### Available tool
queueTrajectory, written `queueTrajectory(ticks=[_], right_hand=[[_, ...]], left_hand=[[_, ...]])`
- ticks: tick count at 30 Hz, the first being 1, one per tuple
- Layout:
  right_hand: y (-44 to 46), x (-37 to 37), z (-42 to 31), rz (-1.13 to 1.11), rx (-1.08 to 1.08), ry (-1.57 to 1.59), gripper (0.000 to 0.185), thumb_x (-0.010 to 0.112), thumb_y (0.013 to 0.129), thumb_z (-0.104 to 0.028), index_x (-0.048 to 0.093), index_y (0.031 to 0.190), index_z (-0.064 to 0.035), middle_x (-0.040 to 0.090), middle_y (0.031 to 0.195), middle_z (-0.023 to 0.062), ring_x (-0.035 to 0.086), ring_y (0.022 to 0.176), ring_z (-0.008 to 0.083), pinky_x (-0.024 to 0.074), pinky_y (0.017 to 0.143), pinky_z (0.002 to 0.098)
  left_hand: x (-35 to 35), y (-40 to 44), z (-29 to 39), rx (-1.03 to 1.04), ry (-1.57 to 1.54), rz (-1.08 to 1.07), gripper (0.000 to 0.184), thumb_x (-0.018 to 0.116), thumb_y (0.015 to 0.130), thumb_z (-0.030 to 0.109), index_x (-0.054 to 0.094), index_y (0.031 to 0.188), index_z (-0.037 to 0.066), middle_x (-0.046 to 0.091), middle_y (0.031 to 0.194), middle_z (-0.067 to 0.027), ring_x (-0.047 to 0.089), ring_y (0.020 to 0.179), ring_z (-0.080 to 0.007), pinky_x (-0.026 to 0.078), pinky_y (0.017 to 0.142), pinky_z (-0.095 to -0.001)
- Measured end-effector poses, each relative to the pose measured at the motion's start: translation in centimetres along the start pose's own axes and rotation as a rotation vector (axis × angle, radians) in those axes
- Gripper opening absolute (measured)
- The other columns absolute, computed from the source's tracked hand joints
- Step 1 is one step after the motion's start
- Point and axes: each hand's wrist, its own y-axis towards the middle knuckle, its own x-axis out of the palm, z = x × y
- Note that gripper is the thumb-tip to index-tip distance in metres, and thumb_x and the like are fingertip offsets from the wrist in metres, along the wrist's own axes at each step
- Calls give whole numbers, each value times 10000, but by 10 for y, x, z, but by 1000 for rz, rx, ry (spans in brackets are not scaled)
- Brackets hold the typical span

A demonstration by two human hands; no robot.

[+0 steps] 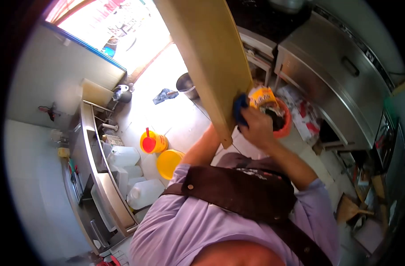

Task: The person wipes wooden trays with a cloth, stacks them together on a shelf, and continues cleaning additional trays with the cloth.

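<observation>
A long yellowish board (pixel 207 48) stands tilted in front of my body, its lower corner near my apron (pixel 238 190). My right hand (pixel 257 126) is closed on a dark blue cloth (pixel 240 108) and presses it against the board's right face. My left forearm (pixel 204 148) reaches up to the board's left side. The left hand itself is hidden behind the board, so its fingers do not show. Just beyond my right hand is a red basket (pixel 285 119) holding an orange and white packet (pixel 261 96) and dark items.
A steel sink counter (pixel 107 186) runs along the left, with white plastic jugs (pixel 145 193) beside it. Yellow buckets (pixel 169 163), a metal pot (pixel 187 85) and a rag (pixel 165 95) are on the tiled floor. Steel kitchen equipment (pixel 326 66) stands at the right.
</observation>
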Motion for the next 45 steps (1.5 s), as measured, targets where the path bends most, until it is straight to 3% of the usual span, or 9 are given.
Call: queueTrajectory(ticks=[4, 6, 7, 13, 16, 20, 27, 35, 45], right_hand=[[-3, -9, -24, -87, 56, 113, 179, 665, 710, -87, 609, 856, 0, 588, 783, 158, 601, 684, 359, 487, 584, 415], [2, -15, -35, -55, -33, 186, 280, 706, 680, -90, 637, 941, -18, 594, 783, 120, 612, 687, 313, 496, 588, 395], [12, -17, -37, 14, -79, 197, 273, 702, 684, -74, 642, 942, -9, 595, 782, 128, 613, 684, 318, 497, 590, 390], [122, -49, -52, 372, -258, 177, 285, 705, 710, -54, 662, 984, 7, 612, 806, 150, 631, 699, 313, 508, 623, 364], [196, -67, -39, 561, -309, -32, 224, 697, 735, -83, 653, 935, 9, 608, 807, 152, 625, 698, 313, 506, 628, 362], [213, -74, -22, 513, -351, -8, 216, 686, 728, -91, 649, 911, 18, 617, 831, 156, 624, 710, 324, 509, 635, 373], [28, -29, -31, 27, -596, -325, 421, 667, 713, -118, 653, 1124, -30, 582, 836, 54, 587, 681, 182, 471, 582, 309], [123, -58, -16, 213, -718, -523, 387, 691, 696, -210, 670, 1067, -99, 580, 852, 56, 592, 694, 198, 458, 604, 317], [103, -100, 37, 387, 108, -528, 335, 562, 779, 43, 651, 1083, -64, 661, 961, 96, 653, 856, 243, 509, 757, 312]], left_hand=[[-31, -6, -1, -210, -303, 101, 268, 561, 941, 279, 538, 1099, 65, 548, 944, -59, 522, 819, -167, 476, 726, -295], [-24, -4, 3, -205, 161, 89, 272, 555, 946, 277, 532, 1114, 65, 545, 975, -49, 517, 849, -149, 474, 739, -288], [-18, -3, 3, -70, 725, 112, 278, 551, 950, 278, 528, 1127, 65, 544, 997, -43, 516, 872, -141, 473, 751, -283], [47, 13, -5, 529, 320, -203, 289, 517, 945, 209, 505, 1209, 91, 534, 1085, -28, 515, 988, -141, 444, 858, -266], [11, -2, -12, 697, 1603, -118, 301, 517, 836, 42, 537, 1137, 42, 551, 1024, -94, 534, 924, -243, 441, 828, -320], [-31, -4, -25, 55, 2343, -358, 306, 487, 791, 5, 547, 1091, 19, 569, 991, -145, 547, 899, -314, 458, 807, -364], [-42, 16, 25, -369, 28, 377, 313, 495, 914, 214, 528, 1155, 17, 618, 1040, -159, 620, 914, -297, 528, 811, -388], [-61, 9, 53, -248, -42, 644, 302, 612, 932, 219, 545, 1136, 7, 630, 954, -90, 629, 796, -191, 571, 763, -363], [-57, -41, 91, 78, 336, 832, 271, 619, 903, 151, 552, 1106, -15, 634, 946, -80, 610, 756, -155, 514, 622, -291]])
